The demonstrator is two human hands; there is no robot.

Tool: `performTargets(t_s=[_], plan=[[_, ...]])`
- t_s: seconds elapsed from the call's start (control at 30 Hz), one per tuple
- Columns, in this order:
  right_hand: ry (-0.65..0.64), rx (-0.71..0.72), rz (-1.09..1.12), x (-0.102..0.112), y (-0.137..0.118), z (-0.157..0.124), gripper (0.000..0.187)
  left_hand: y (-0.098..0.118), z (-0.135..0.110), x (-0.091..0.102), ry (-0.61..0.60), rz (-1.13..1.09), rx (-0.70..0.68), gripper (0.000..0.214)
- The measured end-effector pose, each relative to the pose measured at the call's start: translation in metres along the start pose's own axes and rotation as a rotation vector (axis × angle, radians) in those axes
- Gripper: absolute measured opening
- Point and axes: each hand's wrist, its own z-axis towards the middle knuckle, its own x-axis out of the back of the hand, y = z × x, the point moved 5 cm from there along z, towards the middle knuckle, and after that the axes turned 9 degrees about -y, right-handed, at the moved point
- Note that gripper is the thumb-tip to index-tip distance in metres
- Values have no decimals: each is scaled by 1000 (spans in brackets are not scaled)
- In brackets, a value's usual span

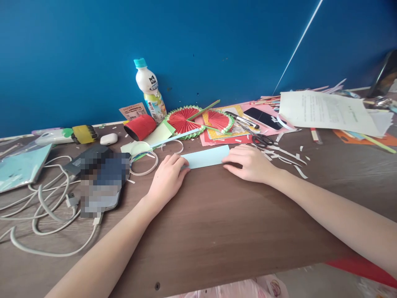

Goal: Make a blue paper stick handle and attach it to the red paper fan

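A light blue paper strip (206,157) lies flat on the brown wooden table (217,219). My left hand (167,178) rests at the strip's left end, fingers curled with the tips pressing on the paper. At the strip's right end my right hand (249,163) lies palm down, fingers stretched along the paper's edge. Neither hand lifts the paper off the table.
Behind the strip lie red pleated paper fans (189,120), black scissors (262,140), a phone (263,118), a red cup on its side (141,127), a bottle (150,92) and printed sheets (325,111). White cables (46,207) and a blurred device (102,182) fill the left. Paper scraps (291,159) lie at right.
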Motion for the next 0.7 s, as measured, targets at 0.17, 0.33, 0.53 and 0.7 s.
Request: performTargets(t_s=[0.17,0.33,0.53,0.7], plan=[[-55,-42,79,-8,7,3,15,2,-1,1,13,43,-18,10],[-37,-75,177,-7,9,3,17,3,-1,2,18,-12,33,16],[-117,-234,330,-11,12,3,13,-8,1,0,-12,-313,174,5],[-172,-321,403,-16,16,4,12,-8,-1,0,7,-310,177,7]])
